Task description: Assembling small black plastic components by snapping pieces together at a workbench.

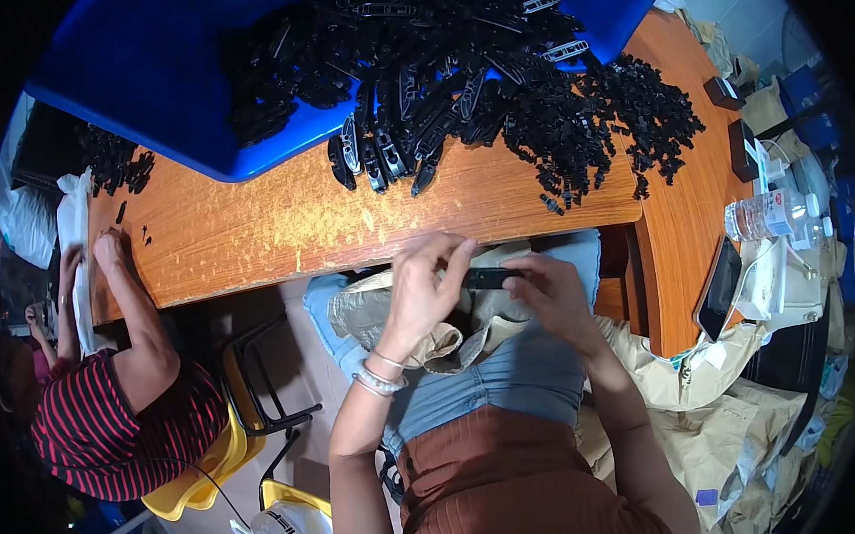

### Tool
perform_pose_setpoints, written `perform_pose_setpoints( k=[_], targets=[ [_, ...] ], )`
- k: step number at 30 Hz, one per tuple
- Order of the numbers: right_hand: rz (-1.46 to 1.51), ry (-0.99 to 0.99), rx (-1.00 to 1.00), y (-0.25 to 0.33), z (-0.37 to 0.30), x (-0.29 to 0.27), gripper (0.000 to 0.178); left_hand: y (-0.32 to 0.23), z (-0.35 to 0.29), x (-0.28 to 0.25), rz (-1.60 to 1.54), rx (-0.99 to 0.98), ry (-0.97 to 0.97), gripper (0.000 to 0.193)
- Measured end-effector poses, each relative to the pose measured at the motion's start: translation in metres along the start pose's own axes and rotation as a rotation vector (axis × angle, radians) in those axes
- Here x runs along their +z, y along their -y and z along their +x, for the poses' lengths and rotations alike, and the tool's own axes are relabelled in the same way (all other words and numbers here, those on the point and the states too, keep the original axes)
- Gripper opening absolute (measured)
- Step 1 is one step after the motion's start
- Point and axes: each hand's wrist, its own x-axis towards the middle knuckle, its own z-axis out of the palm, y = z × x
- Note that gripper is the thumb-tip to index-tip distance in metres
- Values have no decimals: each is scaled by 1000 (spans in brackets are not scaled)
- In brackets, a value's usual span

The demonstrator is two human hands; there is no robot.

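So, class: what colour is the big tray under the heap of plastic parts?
Bright blue tray, holding black plastic parts; head view.

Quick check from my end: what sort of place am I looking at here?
Probably a small hand-assembly workshop: a wooden table heaped with black plastic parts, a blue tray, and both hands holding one part.

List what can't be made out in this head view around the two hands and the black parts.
- Black part, head view: ends covered by the left hand and right hand; shape unclear.
- Parts pile: pieces too small and dark to separate; top cut off by the edge.
- Blue tray: cut off by the fisheye rim.
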Motion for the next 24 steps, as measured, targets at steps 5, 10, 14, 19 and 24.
perform_pose_setpoints(
  k=[5, 10, 14, 19, 24],
  targets=[
    [-436, -126, -316, -4, 16, -13, 10, -5, 44, -14, 963, 737, -608, 14],
    [-978, -499, -567, 9, 58, -22, 10, 1, 62, -12, 1100, 571, -558, 18],
    [-991, -380, -623, 2, 64, -22, 13, 8, 49, -14, 937, 616, -559, 16],
    [-86, -291, -428, 14, 60, -4, 17, 8, 30, -21, 45, 204, -409, 14],
    [353, -165, -266, 10, 53, 0, 18, 1, 19, -20, -326, 88, -174, 21]
  ],
)
